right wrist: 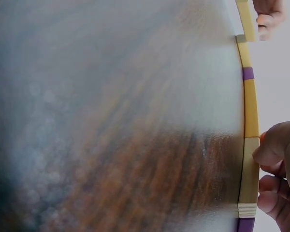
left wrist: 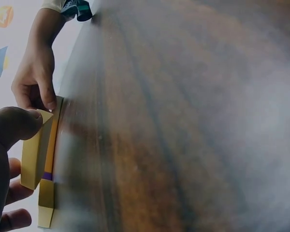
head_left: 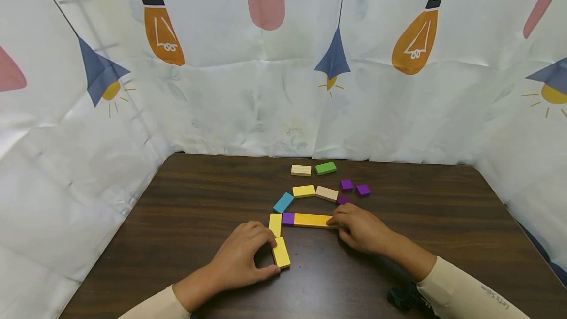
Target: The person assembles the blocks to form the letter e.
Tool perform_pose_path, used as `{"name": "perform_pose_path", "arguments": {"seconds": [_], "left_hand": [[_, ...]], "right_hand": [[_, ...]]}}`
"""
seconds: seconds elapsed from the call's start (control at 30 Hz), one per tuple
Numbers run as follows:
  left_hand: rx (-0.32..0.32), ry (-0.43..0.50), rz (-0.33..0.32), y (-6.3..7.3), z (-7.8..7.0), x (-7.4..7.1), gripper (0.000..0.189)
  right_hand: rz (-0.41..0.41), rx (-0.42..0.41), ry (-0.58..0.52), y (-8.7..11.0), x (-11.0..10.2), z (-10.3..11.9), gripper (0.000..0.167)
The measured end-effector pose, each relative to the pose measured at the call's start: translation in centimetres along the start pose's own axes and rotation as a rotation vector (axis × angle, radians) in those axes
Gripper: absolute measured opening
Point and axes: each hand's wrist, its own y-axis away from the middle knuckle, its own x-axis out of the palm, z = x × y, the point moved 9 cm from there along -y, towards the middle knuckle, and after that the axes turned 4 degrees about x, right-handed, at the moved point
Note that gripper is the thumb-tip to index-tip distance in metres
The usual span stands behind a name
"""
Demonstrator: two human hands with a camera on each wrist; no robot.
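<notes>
My left hand [head_left: 243,255] pinches a yellow block [head_left: 281,253] between thumb and fingers. In the left wrist view this block [left wrist: 36,152] is tilted. Another yellow block [head_left: 275,224] lies just beyond it. From there a row runs right: a small purple block [head_left: 288,219], then a long orange-yellow block [head_left: 311,220]. My right hand [head_left: 363,228] is at the row's right end, mostly covering a plain wooden block from above. In the right wrist view, the thumb and fingers are curled against that wooden block [right wrist: 250,171], with a purple block [right wrist: 245,225] below it.
An arc of blocks curves behind the row: blue [head_left: 283,203], yellow [head_left: 303,191], tan [head_left: 327,193] and dark purple [head_left: 343,200]. Two purple blocks [head_left: 347,185] lie outside it. Farther back are a wooden block [head_left: 301,170] and a green block [head_left: 325,168]. A printed curtain [head_left: 266,102] hangs behind the table.
</notes>
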Motion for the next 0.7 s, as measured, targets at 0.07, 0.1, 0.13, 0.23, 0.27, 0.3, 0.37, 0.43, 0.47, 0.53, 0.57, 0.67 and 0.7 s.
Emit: {"name": "perform_pose_path", "arguments": {"seconds": [0.07, 0.1, 0.13, 0.23, 0.27, 0.3, 0.37, 0.43, 0.47, 0.53, 0.57, 0.67, 0.7], "left_hand": [[-0.006, 0.000, 0.008, 0.16, 0.03, 0.09, 0.043], [-0.009, 0.000, 0.012, 0.24, 0.03, 0.13, 0.043], [-0.010, -0.002, 0.013, 0.30, 0.04, 0.15, 0.042], [-0.010, -0.011, 0.014, 0.48, 0.05, 0.19, 0.041], [-0.009, -0.014, 0.015, 0.52, 0.04, 0.20, 0.041], [-0.009, -0.018, 0.014, 0.56, 0.04, 0.22, 0.041], [-0.008, -0.025, 0.015, 0.65, 0.04, 0.28, 0.041], [-0.006, -0.032, 0.018, 0.72, 0.03, 0.36, 0.040], [-0.006, -0.037, 0.019, 0.75, 0.02, 0.40, 0.040], [-0.001, -0.046, 0.020, 0.78, -0.03, 0.44, 0.040], [0.001, -0.053, 0.022, 0.79, -0.05, 0.46, 0.040], [0.005, -0.070, 0.023, 0.85, -0.14, 0.47, 0.042], [0.005, -0.077, 0.023, 0.88, -0.16, 0.47, 0.042]], "right_hand": [[-0.001, -0.002, -0.001, 0.01, 0.01, 0.02, 0.025], [-0.002, -0.004, -0.001, 0.02, 0.01, 0.04, 0.025], [-0.004, -0.006, -0.001, 0.02, 0.01, 0.03, 0.025], [-0.009, -0.008, 0.001, 0.03, 0.01, -0.01, 0.025], [-0.009, -0.009, 0.001, 0.03, 0.01, -0.03, 0.025], [-0.010, -0.008, 0.001, 0.03, 0.01, -0.04, 0.025], [-0.012, -0.008, 0.001, 0.04, 0.01, -0.05, 0.025], [-0.011, -0.007, 0.000, 0.04, 0.03, -0.05, 0.025], [-0.011, -0.005, 0.001, 0.04, 0.04, -0.07, 0.024], [-0.009, -0.003, 0.002, 0.05, 0.09, -0.07, 0.024], [-0.007, -0.002, 0.003, 0.05, 0.11, -0.06, 0.024], [-0.006, -0.001, 0.005, 0.04, 0.13, -0.05, 0.025], [-0.006, -0.002, 0.005, 0.04, 0.12, -0.04, 0.025]]}}
